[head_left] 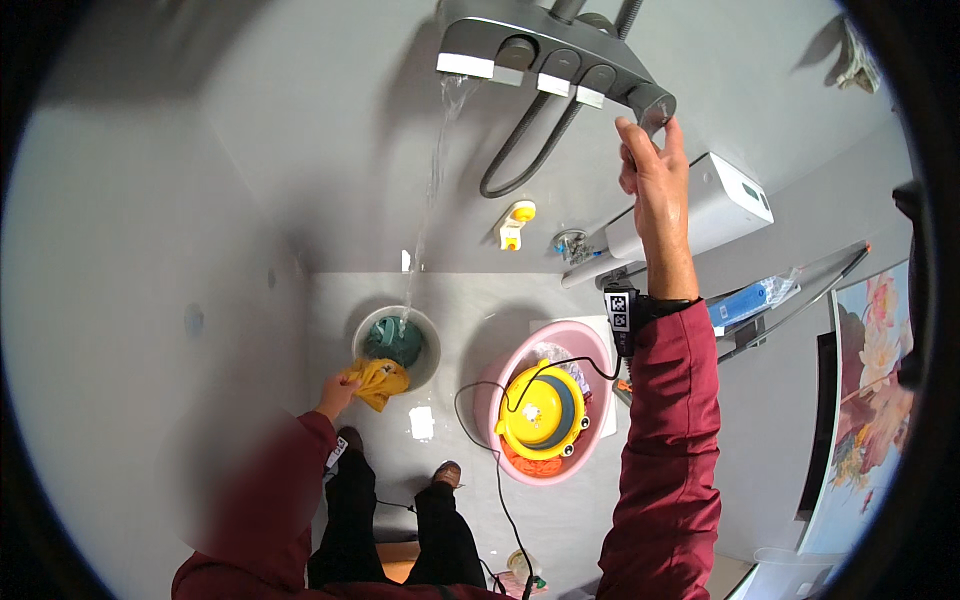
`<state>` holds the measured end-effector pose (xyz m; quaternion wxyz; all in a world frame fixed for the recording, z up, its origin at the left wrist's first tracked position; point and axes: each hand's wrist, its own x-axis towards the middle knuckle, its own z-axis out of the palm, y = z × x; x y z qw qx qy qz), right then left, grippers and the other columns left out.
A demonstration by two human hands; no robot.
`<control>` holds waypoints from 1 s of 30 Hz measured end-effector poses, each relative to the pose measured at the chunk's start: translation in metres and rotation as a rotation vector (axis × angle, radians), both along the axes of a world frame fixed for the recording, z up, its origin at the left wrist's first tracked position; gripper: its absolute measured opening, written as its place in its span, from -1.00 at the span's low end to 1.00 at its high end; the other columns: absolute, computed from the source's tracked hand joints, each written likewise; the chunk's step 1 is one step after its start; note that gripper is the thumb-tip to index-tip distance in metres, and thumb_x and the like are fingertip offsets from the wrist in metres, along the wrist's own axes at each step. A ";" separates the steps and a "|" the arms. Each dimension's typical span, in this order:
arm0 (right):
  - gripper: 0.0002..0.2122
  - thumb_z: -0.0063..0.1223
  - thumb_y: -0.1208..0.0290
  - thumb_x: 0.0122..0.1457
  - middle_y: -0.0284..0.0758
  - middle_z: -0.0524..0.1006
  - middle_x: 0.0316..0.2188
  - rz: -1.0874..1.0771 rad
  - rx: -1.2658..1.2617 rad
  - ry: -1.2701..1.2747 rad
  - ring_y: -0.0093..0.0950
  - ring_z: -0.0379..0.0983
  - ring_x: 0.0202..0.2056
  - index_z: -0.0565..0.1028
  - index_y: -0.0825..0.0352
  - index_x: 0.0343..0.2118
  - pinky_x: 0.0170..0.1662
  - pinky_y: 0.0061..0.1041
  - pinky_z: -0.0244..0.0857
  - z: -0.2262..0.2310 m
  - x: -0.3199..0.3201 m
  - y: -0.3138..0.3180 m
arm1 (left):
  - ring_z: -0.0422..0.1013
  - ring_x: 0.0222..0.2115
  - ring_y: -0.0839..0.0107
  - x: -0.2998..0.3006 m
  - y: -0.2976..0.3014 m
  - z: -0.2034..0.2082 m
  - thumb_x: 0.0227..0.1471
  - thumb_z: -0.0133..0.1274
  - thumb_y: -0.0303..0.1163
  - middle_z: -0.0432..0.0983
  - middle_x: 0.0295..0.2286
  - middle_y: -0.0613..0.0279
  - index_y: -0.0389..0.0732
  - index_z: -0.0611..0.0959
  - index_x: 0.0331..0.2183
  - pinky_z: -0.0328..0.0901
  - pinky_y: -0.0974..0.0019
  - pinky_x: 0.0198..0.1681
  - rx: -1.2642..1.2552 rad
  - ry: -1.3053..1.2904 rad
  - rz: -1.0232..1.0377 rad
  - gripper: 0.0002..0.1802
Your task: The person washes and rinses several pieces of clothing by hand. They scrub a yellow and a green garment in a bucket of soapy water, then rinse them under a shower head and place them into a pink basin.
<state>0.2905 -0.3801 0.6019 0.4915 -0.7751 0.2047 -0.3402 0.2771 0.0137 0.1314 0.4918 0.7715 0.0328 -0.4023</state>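
Observation:
My left hand (pixel 338 393) is closed on a yellow cloth (pixel 379 382), which hangs over the near rim of a grey bucket (pixel 431 352). Inside the bucket lies a dark green cloth (pixel 393 344), wet under a thin stream of water (pixel 431 195). That stream falls from the left end of a dark grey shower mixer (pixel 480 40) on the wall. Raised high on the right, my right hand (pixel 658 180) has its thumb and fingers around the round knob (pixel 654 104) at the mixer's right end.
A pink tub (pixel 489 410) on the floor holds a yellow basin (pixel 512 425) and orange and pale items. Across it runs a black cable (pixel 500 470). A grey hose (pixel 500 190) loops below the mixer. On the right wall are a white box (pixel 725 205) and a rail.

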 end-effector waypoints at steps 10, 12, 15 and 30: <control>-0.50 0.16 0.35 -0.11 -0.43 0.37 -0.62 -0.029 -0.330 -0.029 -0.68 0.18 -0.61 0.29 0.34 -0.07 -0.59 -0.71 0.07 -0.016 -0.002 -0.023 | 0.29 -0.71 0.54 0.009 -0.035 0.004 -0.13 0.13 -0.25 0.40 -0.68 0.29 -0.32 0.53 -0.55 0.19 0.43 -0.65 -0.093 -0.106 0.070 -0.70; -0.54 0.16 0.34 -0.11 -0.43 0.39 -0.59 -0.039 -0.365 0.020 -0.67 0.21 -0.56 0.32 0.35 -0.11 -0.51 -0.69 0.12 -0.014 -0.002 -0.024 | 0.27 -0.71 0.56 0.018 -0.040 0.009 -0.12 0.13 -0.25 0.39 -0.69 0.30 -0.33 0.52 -0.56 0.18 0.43 -0.65 -0.053 -0.199 0.015 -0.70; -0.60 0.15 0.32 -0.10 -0.41 0.41 -0.55 -0.015 -0.342 0.040 -0.65 0.24 -0.55 0.35 0.36 -0.19 -0.47 -0.67 0.14 -0.008 -0.003 -0.021 | 0.26 -0.72 0.57 0.028 -0.047 0.017 -0.12 0.12 -0.25 0.38 -0.69 0.31 -0.33 0.52 -0.55 0.17 0.43 -0.65 -0.039 -0.177 0.002 -0.70; -0.69 -0.03 0.12 0.08 -0.41 0.44 -0.56 0.168 0.193 0.160 -0.70 0.22 -0.67 0.44 0.31 -0.34 -0.64 -0.70 0.07 -0.117 -0.088 -0.027 | 0.24 -0.66 0.62 0.029 -0.067 0.109 -0.09 0.09 -0.26 0.38 -0.67 0.32 -0.29 0.49 -0.54 0.15 0.49 -0.61 -0.025 -0.331 -0.016 -0.73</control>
